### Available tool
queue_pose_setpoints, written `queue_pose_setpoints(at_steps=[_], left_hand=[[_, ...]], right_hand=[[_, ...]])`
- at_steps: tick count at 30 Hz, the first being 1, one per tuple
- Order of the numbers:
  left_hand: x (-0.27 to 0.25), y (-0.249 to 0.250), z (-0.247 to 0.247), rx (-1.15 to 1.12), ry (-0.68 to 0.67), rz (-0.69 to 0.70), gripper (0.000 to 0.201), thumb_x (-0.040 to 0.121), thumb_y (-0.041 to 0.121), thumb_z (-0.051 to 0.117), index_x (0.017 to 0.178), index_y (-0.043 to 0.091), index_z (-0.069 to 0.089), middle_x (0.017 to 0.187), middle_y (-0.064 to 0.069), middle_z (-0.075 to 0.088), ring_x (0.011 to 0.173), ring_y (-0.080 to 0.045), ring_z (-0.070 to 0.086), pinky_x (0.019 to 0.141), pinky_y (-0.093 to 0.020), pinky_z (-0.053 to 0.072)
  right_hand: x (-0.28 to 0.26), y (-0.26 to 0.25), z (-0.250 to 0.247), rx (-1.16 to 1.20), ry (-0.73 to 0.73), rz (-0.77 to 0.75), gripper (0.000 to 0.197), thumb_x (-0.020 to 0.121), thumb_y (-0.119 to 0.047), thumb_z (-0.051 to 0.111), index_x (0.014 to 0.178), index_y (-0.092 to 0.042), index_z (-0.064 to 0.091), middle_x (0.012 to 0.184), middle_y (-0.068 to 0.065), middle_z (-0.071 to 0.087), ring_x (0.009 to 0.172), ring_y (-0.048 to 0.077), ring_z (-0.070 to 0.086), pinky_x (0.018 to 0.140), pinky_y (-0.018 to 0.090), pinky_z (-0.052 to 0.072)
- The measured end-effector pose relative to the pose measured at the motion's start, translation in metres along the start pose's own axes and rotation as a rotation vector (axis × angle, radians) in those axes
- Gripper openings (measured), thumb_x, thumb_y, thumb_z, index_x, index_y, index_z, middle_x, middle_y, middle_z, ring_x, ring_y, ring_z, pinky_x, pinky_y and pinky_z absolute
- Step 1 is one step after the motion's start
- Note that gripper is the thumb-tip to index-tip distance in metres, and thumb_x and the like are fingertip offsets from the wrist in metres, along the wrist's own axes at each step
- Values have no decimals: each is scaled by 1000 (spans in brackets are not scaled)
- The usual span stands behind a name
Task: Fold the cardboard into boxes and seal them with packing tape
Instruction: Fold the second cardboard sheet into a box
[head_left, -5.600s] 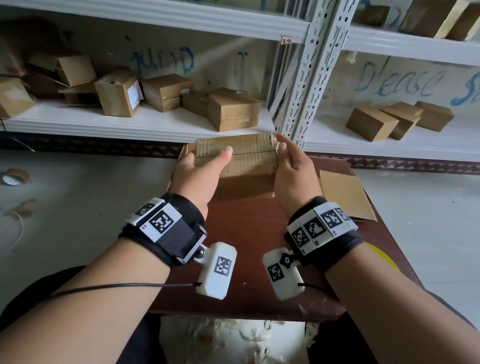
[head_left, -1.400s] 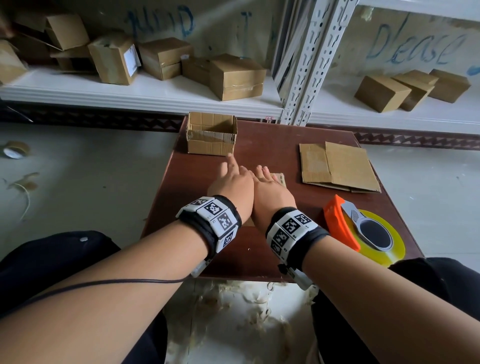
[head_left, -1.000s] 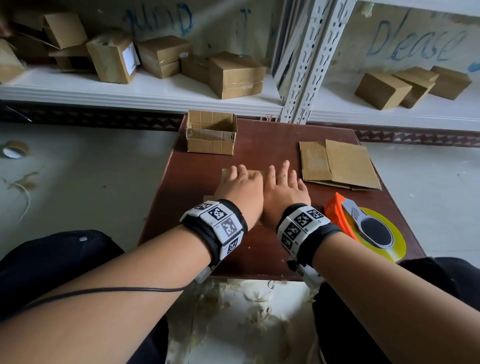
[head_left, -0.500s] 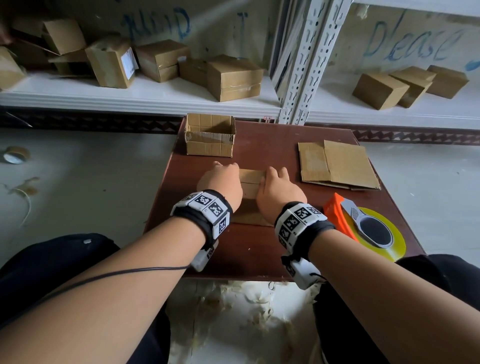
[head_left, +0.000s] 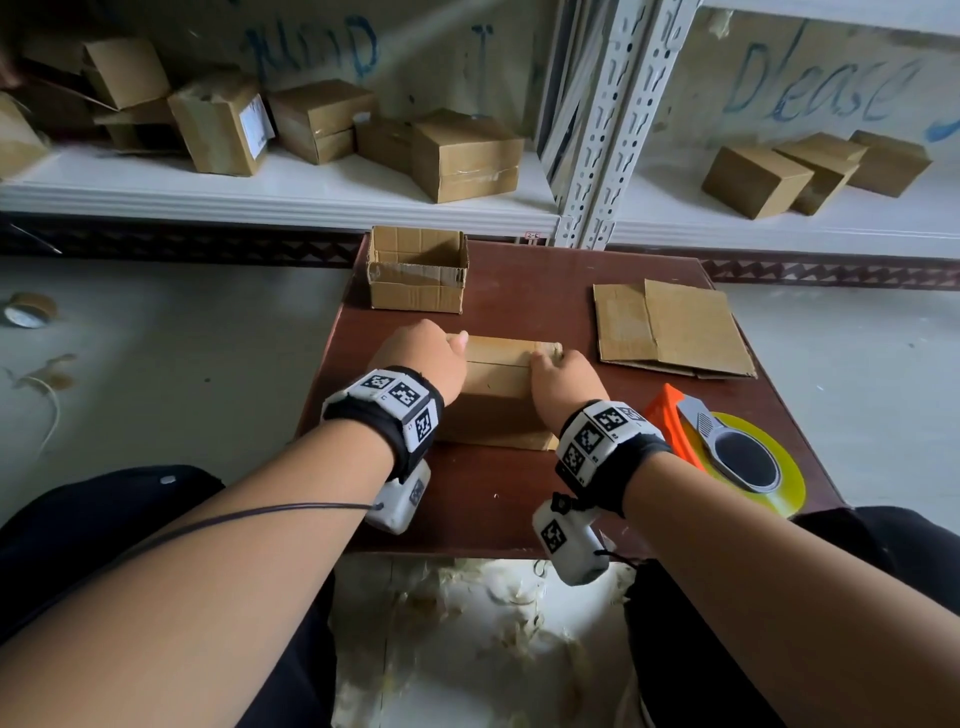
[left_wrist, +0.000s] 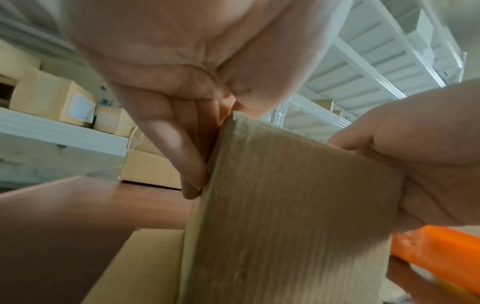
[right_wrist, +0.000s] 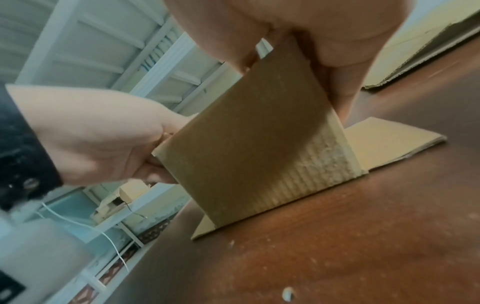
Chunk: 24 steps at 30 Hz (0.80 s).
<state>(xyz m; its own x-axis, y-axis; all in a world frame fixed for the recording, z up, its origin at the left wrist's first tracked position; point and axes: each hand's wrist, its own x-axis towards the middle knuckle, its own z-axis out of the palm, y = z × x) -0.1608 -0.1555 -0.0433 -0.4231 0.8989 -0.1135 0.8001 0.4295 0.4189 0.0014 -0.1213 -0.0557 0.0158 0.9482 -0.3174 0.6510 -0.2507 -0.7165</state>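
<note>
Stockroom, white slotted-steel shelving (head_left: 597, 130), sealed cardboard boxes (head_left: 467, 156) on shelves, bare floor (head_left: 182, 338)

Both forearms reach toward 12 o'clock; left hand (head_left: 422, 357) and right hand (head_left: 563, 375) curl, gripping opposite cardboard (head_left: 500, 370) edges.

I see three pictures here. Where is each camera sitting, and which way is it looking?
Head: worn on the head, looking forward and down at the brown table; shows both forearms, the left hand and right hand on the cardboard piece.
Left wrist: under the left wrist, looking along the palm; shows its fingers gripping the raised cardboard edge, the right hand opposite.
Right wrist: under the right wrist, looking leftward; shows the left hand opposite.
Shared: all three see the cardboard piece and the table.
</note>
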Motion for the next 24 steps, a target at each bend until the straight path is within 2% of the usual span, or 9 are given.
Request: queue_pose_setpoints(at_steps=[4, 6, 8, 11, 13, 16, 18, 21, 24], left_hand=[[-6, 6, 6, 128, -33, 28, 62, 97, 68, 42, 103, 12, 68, 97, -8, 70, 85, -30, 65, 66, -33, 48], [-7, 6, 6, 156, -39, 25, 69, 92, 77, 41, 99, 13, 64, 90, -5, 65, 81, -28, 62, 65, -33, 48], [-4, 5, 5, 149, -42, 20, 68, 97, 73, 38, 106, 10, 64, 97, -10, 67, 89, -31, 63, 71, -35, 48], [-2, 2, 0, 81, -34, -7, 59, 107, 55, 31, 124, 8, 63, 122, -16, 68, 109, -36, 64, 79, -38, 44], [-3, 0, 3, 7, -35, -24, 64, 105, 60, 31, 133, 9, 58, 129, -16, 65, 114, -36, 63, 82, -38, 45], [-5, -1, 15, -91, -82, -99, 90, 90, 83, 33, 144, 12, 45, 134, -12, 63, 109, -33, 64, 85, -39, 51], [-7, -1, 19, -132, -106, -125, 97, 84, 90, 34, 144, 14, 44, 131, -10, 64, 101, -30, 63, 81, -38, 51], [-5, -2, 17, -89, -75, -71, 87, 91, 83, 33, 142, 14, 50, 131, -10, 64, 112, -32, 64, 85, -39, 51], [0, -2, 10, -19, -4, -16, 63, 105, 62, 28, 114, 10, 64, 116, -14, 70, 91, -31, 61, 74, -37, 45]], right_hand=[[-3, 5, 3, -66, -18, -47, 84, 85, -82, 54, 128, -10, 52, 116, 8, 65, 99, 26, 64, 77, 34, 45], [-4, 4, 3, -96, -16, -53, 79, 92, -77, 49, 132, -9, 50, 121, 10, 65, 100, 26, 62, 78, 33, 42], [-4, 2, 3, -97, -4, -48, 65, 104, -62, 40, 138, -7, 47, 131, 14, 62, 109, 31, 61, 81, 33, 39], [-3, 2, 4, -82, 28, -39, 58, 108, -54, 34, 139, -7, 46, 134, 15, 61, 114, 33, 61, 82, 32, 38], [-4, 4, 4, -68, 9, -48, 67, 102, -65, 40, 139, -9, 46, 131, 11, 63, 104, 29, 60, 81, 32, 40], [-9, 4, 1, -75, -28, -66, 96, 78, -89, 55, 139, -15, 46, 125, 5, 63, 98, 24, 60, 78, 33, 44], [-8, 4, 1, -96, -21, -64, 92, 82, -86, 52, 141, -15, 47, 127, 6, 63, 98, 24, 59, 79, 33, 43], [-6, 5, -1, -73, 15, -61, 67, 101, -68, 38, 141, -15, 51, 132, 10, 64, 110, 30, 61, 86, 34, 41], [-3, 7, -1, -29, 57, -61, 60, 108, -58, 28, 137, -15, 58, 131, 11, 66, 119, 32, 61, 96, 37, 45]])
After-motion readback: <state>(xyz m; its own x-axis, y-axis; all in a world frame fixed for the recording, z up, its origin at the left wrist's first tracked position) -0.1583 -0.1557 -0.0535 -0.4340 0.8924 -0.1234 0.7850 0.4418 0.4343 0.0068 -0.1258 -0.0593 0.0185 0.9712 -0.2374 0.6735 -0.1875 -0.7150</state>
